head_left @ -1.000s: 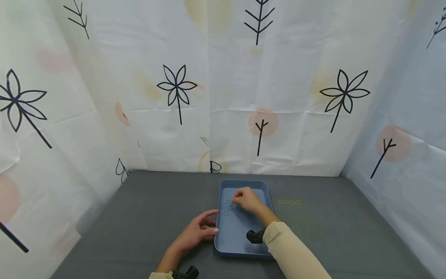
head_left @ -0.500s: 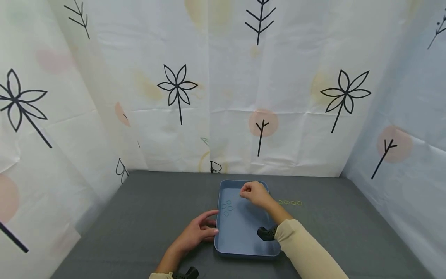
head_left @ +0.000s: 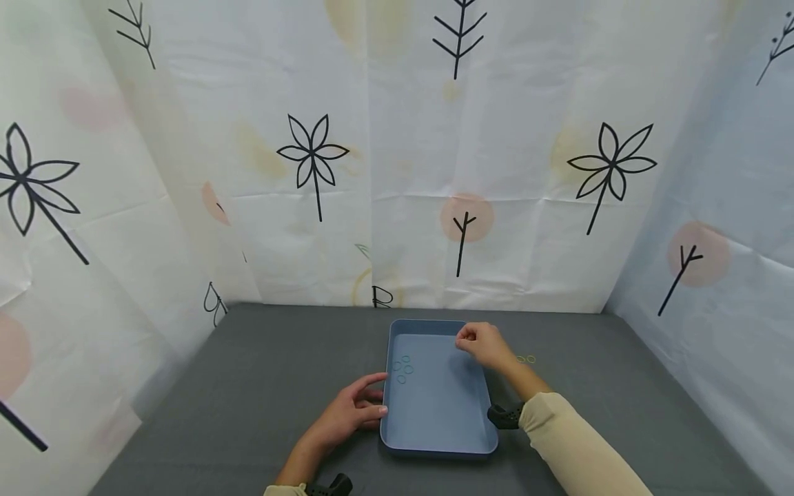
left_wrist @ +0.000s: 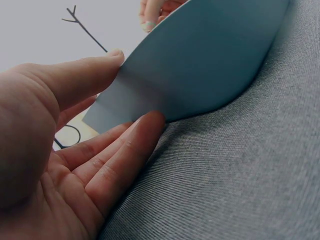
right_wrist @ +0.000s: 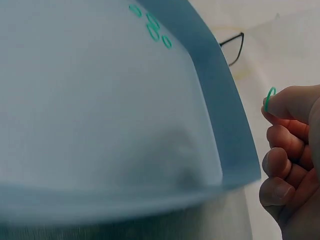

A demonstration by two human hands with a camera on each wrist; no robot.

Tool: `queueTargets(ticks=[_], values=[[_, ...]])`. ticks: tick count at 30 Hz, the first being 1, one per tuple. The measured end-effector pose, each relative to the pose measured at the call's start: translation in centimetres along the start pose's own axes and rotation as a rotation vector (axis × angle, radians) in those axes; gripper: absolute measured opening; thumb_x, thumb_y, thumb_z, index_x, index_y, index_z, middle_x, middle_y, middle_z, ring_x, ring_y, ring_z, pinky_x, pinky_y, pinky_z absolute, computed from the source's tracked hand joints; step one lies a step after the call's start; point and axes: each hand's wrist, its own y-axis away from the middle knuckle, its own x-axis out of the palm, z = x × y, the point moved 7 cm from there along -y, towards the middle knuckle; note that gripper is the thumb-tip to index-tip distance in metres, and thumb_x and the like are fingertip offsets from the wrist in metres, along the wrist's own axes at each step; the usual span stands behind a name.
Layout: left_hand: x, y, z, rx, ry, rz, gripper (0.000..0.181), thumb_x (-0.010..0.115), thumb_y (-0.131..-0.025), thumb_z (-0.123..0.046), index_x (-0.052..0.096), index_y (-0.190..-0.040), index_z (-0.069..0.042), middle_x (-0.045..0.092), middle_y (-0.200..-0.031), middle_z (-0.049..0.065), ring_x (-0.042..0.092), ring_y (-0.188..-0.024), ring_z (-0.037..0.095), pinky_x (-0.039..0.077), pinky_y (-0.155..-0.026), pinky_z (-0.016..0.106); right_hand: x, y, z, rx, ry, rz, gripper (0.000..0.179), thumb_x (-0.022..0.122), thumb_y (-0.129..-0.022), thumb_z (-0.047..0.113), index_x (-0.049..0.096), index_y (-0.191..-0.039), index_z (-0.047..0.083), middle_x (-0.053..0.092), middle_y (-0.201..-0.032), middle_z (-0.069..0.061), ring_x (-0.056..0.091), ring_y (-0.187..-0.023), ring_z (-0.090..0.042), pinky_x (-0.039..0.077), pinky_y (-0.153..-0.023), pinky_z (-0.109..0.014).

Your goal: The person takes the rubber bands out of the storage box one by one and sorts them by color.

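Observation:
In the head view my left hand [head_left: 353,413] rests against the left side of a blue rectangular tray [head_left: 437,417]. Its thumb touches the rim and the other fingertips lie along the tray's outer wall, as the left wrist view shows. Thumb and index finger of my right hand [head_left: 486,344] pinch a small green rubber band [right_wrist: 270,99], above the tray's far right corner. Several more green rubber bands [right_wrist: 152,32] lie loose on the tray floor, grouped near its left side in the head view.
Yellow rubber bands [head_left: 530,359] lie on the grey cloth-covered table [head_left: 298,358] to the right of the tray, partly hidden behind my right hand and forearm. A white patterned curtain [head_left: 397,172] closes off the back and sides.
My right hand has lifted from the green rubber bands at the tray's left and moved right to its far right corner, with one band pinched. The left hand keeps its place.

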Motion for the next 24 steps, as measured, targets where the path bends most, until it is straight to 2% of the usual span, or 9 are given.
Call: queueTargets(ticks=[6,13,24], values=[[-0.2,0.0,0.1,-0.012,-0.016,-0.010,0.063,0.070,-0.091,-0.010,0.040,-0.146,-0.004,0.054,-0.124,0.024,0.063,-0.097,0.026,0.055,-0.080,0.044,-1.3,1.0,-1.1,-0.016,0.005,-0.053,0.006,0.066,-0.090,0.005,0.066,-0.085,0.002,0.058,-0.070,0.000,0.048,-0.061,-0.014,0.042,-0.056,-0.030],[-0.1,-0.2,0.2,-0.018,-0.020,-0.004,0.063,0.070,-0.091,-0.012,0.040,-0.146,-0.004,0.055,-0.122,0.022,0.063,-0.096,0.025,0.055,-0.080,0.043,-2.8,2.3,-3.3,0.000,0.025,-0.163,0.004,0.069,-0.088,0.004,0.068,-0.084,0.003,0.054,-0.065,0.002,0.046,-0.058,-0.013,0.039,-0.054,-0.028],[0.0,0.0,0.0,-0.005,-0.025,-0.003,0.063,0.069,-0.091,-0.010,0.039,-0.146,-0.003,0.054,-0.122,0.022,0.062,-0.096,0.025,0.055,-0.080,0.044,-2.8,3.6,-5.9,0.037,0.097,-0.170,0.007,0.070,-0.086,0.004,0.067,-0.079,0.005,0.057,-0.067,0.003,0.049,-0.061,-0.013,0.041,-0.057,-0.029]])
